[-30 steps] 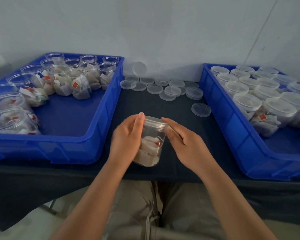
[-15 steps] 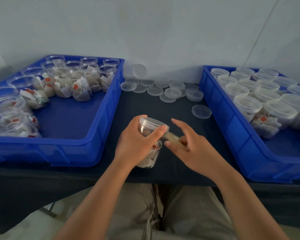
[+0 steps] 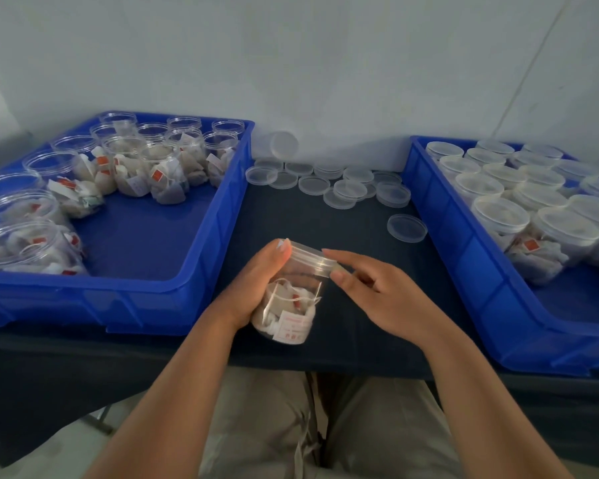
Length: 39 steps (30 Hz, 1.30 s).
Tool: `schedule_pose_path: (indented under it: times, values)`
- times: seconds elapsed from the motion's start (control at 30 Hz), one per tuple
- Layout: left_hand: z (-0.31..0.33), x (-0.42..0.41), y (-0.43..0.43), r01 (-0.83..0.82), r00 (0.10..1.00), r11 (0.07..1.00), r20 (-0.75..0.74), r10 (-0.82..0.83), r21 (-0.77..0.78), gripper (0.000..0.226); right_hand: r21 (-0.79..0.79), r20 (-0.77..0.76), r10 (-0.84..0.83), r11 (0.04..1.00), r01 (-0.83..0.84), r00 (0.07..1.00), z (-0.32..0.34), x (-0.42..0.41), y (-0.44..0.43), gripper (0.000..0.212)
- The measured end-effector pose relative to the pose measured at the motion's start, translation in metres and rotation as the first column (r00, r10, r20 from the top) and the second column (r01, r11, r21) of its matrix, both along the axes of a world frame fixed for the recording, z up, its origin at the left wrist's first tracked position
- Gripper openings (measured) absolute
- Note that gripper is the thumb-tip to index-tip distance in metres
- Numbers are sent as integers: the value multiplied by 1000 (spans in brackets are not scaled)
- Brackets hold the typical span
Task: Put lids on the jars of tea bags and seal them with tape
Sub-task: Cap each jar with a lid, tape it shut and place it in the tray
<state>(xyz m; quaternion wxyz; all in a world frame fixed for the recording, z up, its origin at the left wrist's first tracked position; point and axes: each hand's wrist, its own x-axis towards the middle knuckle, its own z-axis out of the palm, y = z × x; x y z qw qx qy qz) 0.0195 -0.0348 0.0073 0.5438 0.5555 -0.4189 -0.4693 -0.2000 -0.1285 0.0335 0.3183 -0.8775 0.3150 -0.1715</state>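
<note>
A clear plastic jar of tea bags [image 3: 288, 307] is tilted over the dark table [image 3: 312, 223], its top leaning away to the right. My left hand [image 3: 256, 283] grips its left side, the thumb up at the rim. A clear lid [image 3: 312, 258] sits on the jar. My right hand [image 3: 384, 295] is at the lid's right edge, with index finger and thumb pinching a short pale strip of tape [image 3: 343, 270] against the rim. The other right fingers are spread and relaxed.
A blue crate [image 3: 135, 288] at left holds several open jars of tea bags [image 3: 159, 167]. Another blue crate [image 3: 464, 243] at right holds several lidded jars [image 3: 498, 216]. Loose clear lids [image 3: 346, 188] lie at the table's back, one lid [image 3: 407, 228] nearer. The wall is close behind.
The jar was upright between both hands, then tipped over in my left hand. My right hand drew a tape strip at the lid and has now closed in on the rim.
</note>
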Motion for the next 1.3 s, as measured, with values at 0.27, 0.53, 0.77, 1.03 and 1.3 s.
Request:
schedule_pose_path:
  times: [0.27, 0.53, 0.77, 1.03, 1.3]
  values:
    - [15, -26, 9, -243, 818, 961, 504, 277, -135, 79, -57, 81, -169, 983, 173, 982, -4, 6, 19, 44]
    - [10, -38, 7, -351, 787, 930, 502, 358, -113, 113, 33, 18, -36, 999, 36, 999, -2, 4, 24, 67]
    - [15, -18, -2, -240, 895, 970, 378, 237, -39, 92, -9, -35, 38, 999, -38, 999, 2, -16, 9, 62]
    - [-2, -6, -4, 115, 993, 990, -25, -117, -86, 70, -16, -52, 46, 999, -47, 998, 4, -13, 3, 46]
    - [12, -22, 7, -258, 867, 942, 380, 323, -212, 60, -54, 25, -122, 991, 124, 992, -4, -4, 17, 48]
